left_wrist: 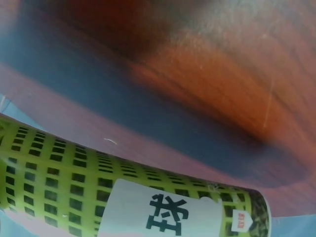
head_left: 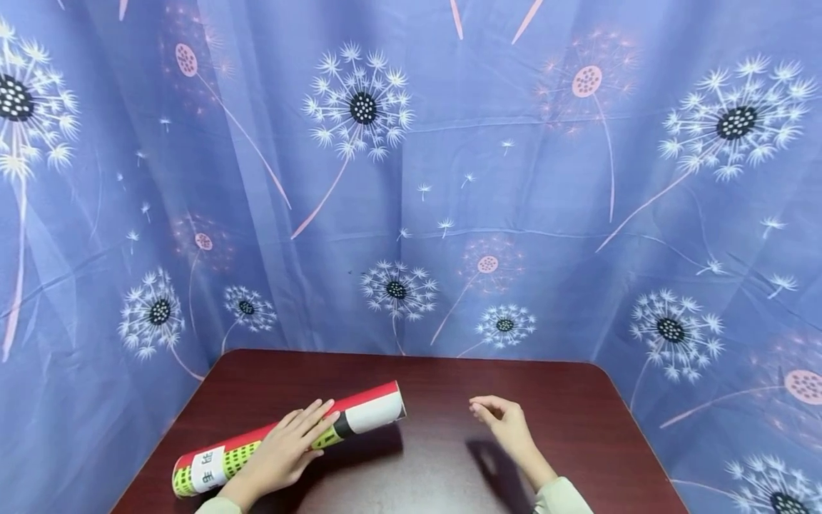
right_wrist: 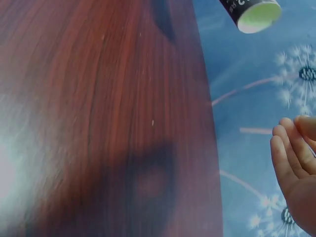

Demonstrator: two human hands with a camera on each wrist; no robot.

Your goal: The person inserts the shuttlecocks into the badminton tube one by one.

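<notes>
My left hand (head_left: 282, 453) lies across a shuttlecock tube (head_left: 372, 414), fingers over its top and thumb along its lower side, gripping it. The tube is red, white and yellow-green with dark squares and a label in large black characters. It slants up to the right, its shadow apart from it on the table. In the left wrist view, the tube (left_wrist: 54, 187) shows its green grid side. Its right end (right_wrist: 259, 19) shows a pale green inside in the right wrist view. Away from the tube, my right hand (head_left: 510, 428) hovers with thumb and fingertips close together, nothing visible between them.
The dark red-brown wooden table (head_left: 437, 457) has rounded far corners. A blue curtain (head_left: 449, 178) printed with dandelions hangs behind it and on both sides.
</notes>
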